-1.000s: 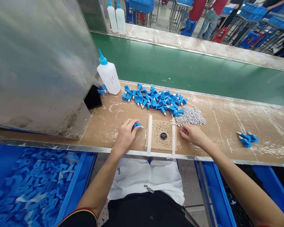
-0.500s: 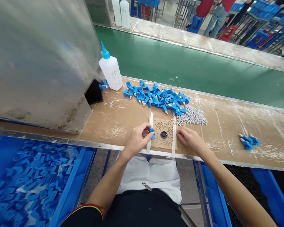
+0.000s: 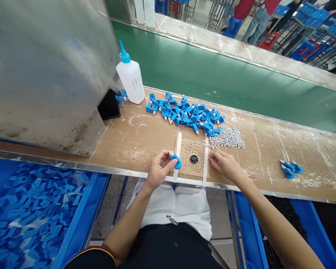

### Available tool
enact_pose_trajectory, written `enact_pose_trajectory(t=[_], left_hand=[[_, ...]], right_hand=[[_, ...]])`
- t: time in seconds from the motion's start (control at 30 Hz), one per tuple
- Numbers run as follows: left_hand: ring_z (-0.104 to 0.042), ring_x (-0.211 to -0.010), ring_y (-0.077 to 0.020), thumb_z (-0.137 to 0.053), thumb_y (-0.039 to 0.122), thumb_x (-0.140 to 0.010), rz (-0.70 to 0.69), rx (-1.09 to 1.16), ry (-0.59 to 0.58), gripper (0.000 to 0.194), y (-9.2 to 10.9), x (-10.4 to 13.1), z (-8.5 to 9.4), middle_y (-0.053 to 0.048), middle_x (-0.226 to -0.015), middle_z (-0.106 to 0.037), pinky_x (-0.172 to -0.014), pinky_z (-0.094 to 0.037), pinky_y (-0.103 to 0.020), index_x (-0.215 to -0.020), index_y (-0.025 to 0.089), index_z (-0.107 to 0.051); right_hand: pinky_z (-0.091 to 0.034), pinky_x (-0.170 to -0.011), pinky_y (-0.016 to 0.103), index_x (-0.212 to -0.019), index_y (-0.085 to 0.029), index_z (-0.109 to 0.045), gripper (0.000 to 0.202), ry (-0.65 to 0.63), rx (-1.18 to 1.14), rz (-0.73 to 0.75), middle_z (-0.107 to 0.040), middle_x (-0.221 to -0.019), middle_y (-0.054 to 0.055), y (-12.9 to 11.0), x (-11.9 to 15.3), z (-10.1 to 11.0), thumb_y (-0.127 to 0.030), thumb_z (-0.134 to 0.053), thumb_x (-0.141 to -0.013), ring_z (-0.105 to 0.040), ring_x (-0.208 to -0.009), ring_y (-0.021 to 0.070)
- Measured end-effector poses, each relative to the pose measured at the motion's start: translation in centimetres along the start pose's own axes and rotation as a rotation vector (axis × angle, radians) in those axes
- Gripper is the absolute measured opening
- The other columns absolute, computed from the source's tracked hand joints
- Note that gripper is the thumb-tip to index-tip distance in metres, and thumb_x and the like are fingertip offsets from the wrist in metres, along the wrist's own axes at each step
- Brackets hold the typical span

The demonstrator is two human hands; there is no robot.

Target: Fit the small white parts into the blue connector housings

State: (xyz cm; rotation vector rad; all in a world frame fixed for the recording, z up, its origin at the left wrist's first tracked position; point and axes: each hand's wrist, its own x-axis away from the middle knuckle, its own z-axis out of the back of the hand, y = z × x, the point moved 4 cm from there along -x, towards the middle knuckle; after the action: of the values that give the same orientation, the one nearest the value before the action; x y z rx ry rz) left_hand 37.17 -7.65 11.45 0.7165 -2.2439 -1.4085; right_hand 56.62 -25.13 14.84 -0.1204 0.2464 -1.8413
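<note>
Between the thumb and fingers of my left hand (image 3: 158,170) is a small blue plastic part (image 3: 176,161) with a white tip, held tilted at the left tape strip. My right hand (image 3: 223,164) rests by the right tape strip, fingertips pinched together; whatever they hold is too small to make out. Between the hands lies a taped-down cardboard pad (image 3: 189,147) with many small marks. A round black disc (image 3: 193,159) sits on it. Beyond the pad are a heap of blue parts (image 3: 187,114) with white tips and a pile of small grey pieces (image 3: 228,137).
A white bottle with a blue nozzle (image 3: 131,82) stands at back left, near a black phone-like slab (image 3: 109,105) and a metal box (image 3: 50,74). Several blue parts (image 3: 291,169) lie to the right. Blue bins (image 3: 84,209) flank my legs; a green belt (image 3: 212,71) runs behind.
My left hand has drawn slightly left and turned the blue part, so it now tilts with its white tip up and left. My right hand stays nearly still.
</note>
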Motion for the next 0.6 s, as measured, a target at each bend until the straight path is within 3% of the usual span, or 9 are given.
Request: enact_pose_trajectory(t=[0.23,0.4,0.6], left_hand=[[-0.063,-0.067,-0.012,-0.083,0.048,-0.075,0.003,0.012,0.0,0.039,0.0,0.1,0.0,0.0,-0.074,-0.063,-0.065,-0.057,-0.024,-0.084,0.018,-0.06],[-0.063,-0.069,-0.0118,-0.084,0.049,-0.073,0.02,0.029,-0.003,0.042,-0.2,0.1,0.0,0.0,-0.076,-0.062,-0.066,-0.057,-0.024,-0.086,0.017,-0.06],[-0.062,-0.069,-0.0117,-0.084,0.052,-0.072,0.033,0.041,-0.01,0.044,-0.1,0.2,0.0,0.0,-0.077,-0.062,-0.066,-0.056,-0.024,-0.086,0.016,-0.061]], right_hand=[[-0.046,-0.061,0.027,-0.081,-0.022,-0.054,0.013,-0.066,-0.124,0.007,-0.064,-0.076,0.003,-2.2,-1.6,1.2,-0.018,-0.048,-0.091,-0.059,-0.063,0.0157],[-0.044,-0.065,0.027,-0.083,-0.021,-0.056,0.013,-0.144,0.006,0.096,-0.065,-0.078,0.004,-4.7,-3.7,0.8,-0.016,-0.049,-0.093,-0.061,-0.07,0.0176],[-0.043,-0.065,0.028,-0.083,-0.02,-0.057,0.016,-0.167,0.184,0.114,-0.066,-0.079,0.006,-5.5,-4.7,0.0,-0.016,-0.048,-0.096,-0.063,-0.074,0.019]])
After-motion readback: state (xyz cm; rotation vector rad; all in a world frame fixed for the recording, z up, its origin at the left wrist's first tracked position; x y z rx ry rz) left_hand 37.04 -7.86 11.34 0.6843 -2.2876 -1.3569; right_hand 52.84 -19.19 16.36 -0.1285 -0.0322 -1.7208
